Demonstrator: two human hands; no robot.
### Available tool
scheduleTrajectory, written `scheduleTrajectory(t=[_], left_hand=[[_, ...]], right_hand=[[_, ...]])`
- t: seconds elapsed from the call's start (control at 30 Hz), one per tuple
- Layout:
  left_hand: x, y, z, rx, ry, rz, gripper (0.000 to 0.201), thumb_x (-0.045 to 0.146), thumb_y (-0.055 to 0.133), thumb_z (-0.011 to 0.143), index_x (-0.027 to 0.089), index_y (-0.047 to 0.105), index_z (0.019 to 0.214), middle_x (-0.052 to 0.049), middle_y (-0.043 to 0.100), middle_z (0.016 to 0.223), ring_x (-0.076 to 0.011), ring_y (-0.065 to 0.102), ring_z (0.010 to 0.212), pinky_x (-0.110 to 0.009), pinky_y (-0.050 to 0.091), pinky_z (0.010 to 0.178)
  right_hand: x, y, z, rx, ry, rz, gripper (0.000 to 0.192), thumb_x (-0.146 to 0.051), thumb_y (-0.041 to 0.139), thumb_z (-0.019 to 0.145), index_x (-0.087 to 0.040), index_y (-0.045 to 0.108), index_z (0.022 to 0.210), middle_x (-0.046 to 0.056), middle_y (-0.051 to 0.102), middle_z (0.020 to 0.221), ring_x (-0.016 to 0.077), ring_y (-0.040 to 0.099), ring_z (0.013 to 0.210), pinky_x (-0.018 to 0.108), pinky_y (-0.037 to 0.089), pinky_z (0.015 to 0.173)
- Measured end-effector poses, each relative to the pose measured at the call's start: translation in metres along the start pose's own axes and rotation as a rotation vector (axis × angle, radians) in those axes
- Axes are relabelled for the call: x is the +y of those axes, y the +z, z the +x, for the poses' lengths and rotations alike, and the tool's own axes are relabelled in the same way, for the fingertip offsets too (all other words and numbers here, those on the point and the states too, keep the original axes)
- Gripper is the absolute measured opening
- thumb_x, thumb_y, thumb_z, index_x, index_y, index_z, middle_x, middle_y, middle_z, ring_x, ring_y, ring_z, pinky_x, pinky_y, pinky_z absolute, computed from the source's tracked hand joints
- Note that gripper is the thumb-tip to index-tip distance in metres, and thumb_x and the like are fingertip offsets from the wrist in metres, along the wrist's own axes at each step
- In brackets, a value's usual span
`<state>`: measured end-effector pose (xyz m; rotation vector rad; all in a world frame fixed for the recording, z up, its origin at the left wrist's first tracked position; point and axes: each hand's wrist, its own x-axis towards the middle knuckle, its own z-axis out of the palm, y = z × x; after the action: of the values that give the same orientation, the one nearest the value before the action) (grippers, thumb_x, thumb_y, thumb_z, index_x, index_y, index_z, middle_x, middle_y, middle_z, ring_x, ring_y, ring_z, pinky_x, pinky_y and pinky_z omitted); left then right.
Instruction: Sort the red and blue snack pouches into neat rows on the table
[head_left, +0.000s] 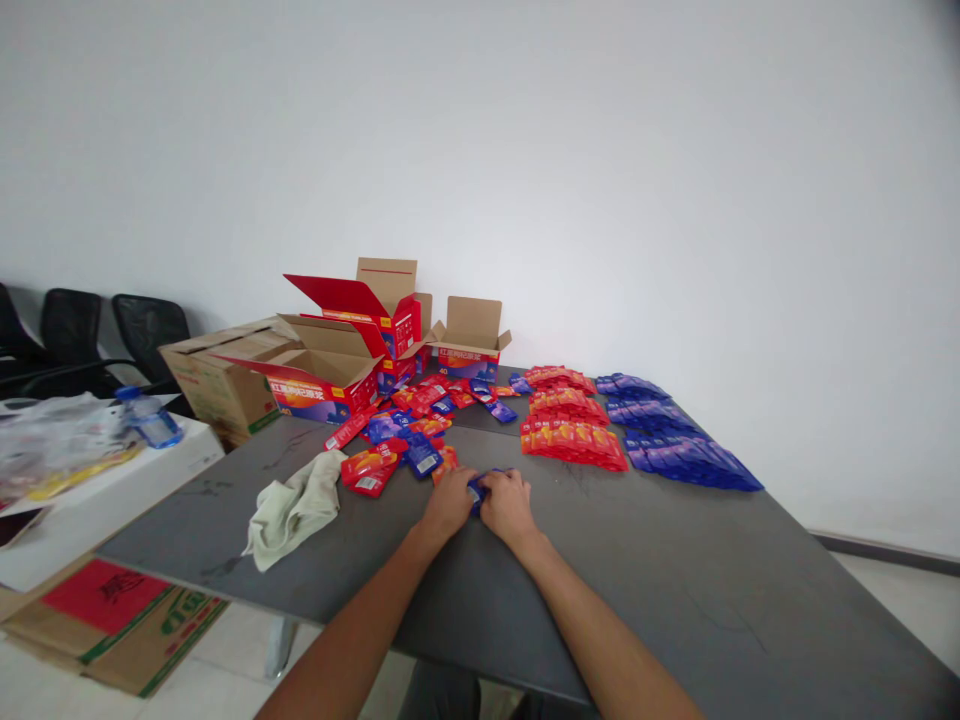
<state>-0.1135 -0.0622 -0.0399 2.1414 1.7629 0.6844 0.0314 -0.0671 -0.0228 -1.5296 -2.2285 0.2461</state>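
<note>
Over the middle of the grey table, my left hand (451,503) and my right hand (508,505) come together on a blue sachet (477,494). Both hands have their fingers closed on it, and they hide most of it. Just beyond them lies a loose pile of red sachets (373,462) and blue sachets (422,454). Red sachets (572,441) are laid out in overlapping rows to the right of the pile. Farther right, blue sachets (690,458) form similar rows.
Open printed cartons (319,385) and another open carton (466,362) stand at the back of the table (600,560). A pale cloth (296,510) lies at the left. Beside the table are a white surface with a water bottle (150,420) and a large cardboard box (225,375).
</note>
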Motion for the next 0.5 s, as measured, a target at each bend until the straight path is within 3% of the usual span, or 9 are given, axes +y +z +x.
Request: scheduleTrajectory(t=[0.13,0.27,0.37,0.5], left_hand=[[0.004,-0.007,0.005,0.048,0.005,-0.153,0.047,0.002,0.041,0.079,0.021,0.068,0.113,-0.004,0.070,0.115,-0.0155,0.062,0.108,-0.025,0.042,0.096],[0.007,-0.015,0.008,0.195,-0.177,0.067,0.032,0.015,0.044,0.088,0.017,0.067,0.111,-0.011,0.068,0.114,-0.0209,0.059,0.110,-0.030,0.040,0.097],[0.014,-0.016,0.010,0.173,-0.241,0.243,0.029,0.030,0.055,0.086,0.015,0.065,0.109,-0.016,0.066,0.113,-0.0280,0.056,0.112,-0.036,0.040,0.095],[0.023,-0.011,0.018,0.109,-0.323,0.282,0.038,0.033,0.060,0.082,0.016,0.061,0.116,-0.018,0.062,0.120,-0.0342,0.053,0.115,-0.041,0.043,0.089]], right_hand=[[0.005,0.000,0.003,-0.025,0.018,0.036,0.034,-0.007,0.051,0.076,-0.027,0.076,0.088,0.004,0.073,0.091,0.0229,0.055,0.101,0.030,0.038,0.082],[0.011,0.003,0.007,-0.021,-0.018,0.086,0.033,-0.004,0.052,0.072,-0.024,0.076,0.081,0.003,0.074,0.082,0.0198,0.061,0.091,0.026,0.042,0.084],[0.015,0.002,0.008,-0.013,-0.063,0.159,0.036,-0.001,0.049,0.073,-0.023,0.077,0.081,0.002,0.075,0.083,0.0171,0.065,0.086,0.023,0.043,0.086],[0.021,0.000,0.008,0.004,-0.026,0.275,0.040,0.000,0.045,0.076,-0.021,0.076,0.089,0.002,0.075,0.091,0.0150,0.068,0.086,0.020,0.045,0.082]])
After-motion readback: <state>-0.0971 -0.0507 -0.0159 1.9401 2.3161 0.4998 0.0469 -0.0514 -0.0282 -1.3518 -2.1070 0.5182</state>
